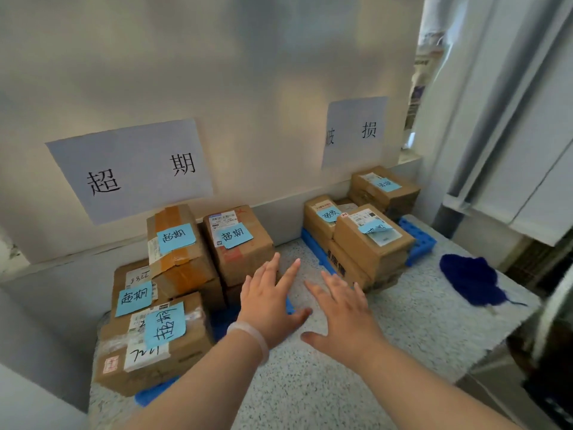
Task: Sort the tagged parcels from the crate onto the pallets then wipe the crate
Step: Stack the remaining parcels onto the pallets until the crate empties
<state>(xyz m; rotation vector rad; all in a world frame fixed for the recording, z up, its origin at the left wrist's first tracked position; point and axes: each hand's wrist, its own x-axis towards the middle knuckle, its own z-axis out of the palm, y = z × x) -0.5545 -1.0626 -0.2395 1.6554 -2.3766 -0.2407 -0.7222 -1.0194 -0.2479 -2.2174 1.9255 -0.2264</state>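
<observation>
Both the left hand (268, 301) and right hand (341, 311) hover spread and empty, and a careless sweep could well knock the tilted taped parcel (186, 268) off its stack.

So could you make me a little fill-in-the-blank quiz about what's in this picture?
The left hand and right hand are both ___, fingers spread, holding nothing.
The bracelet sits on the ___ wrist.
The dark cloth lies to the ___ of both hands.
The sticky notes on the parcels are light ___.
Missing words: open, left, right, blue.
</observation>
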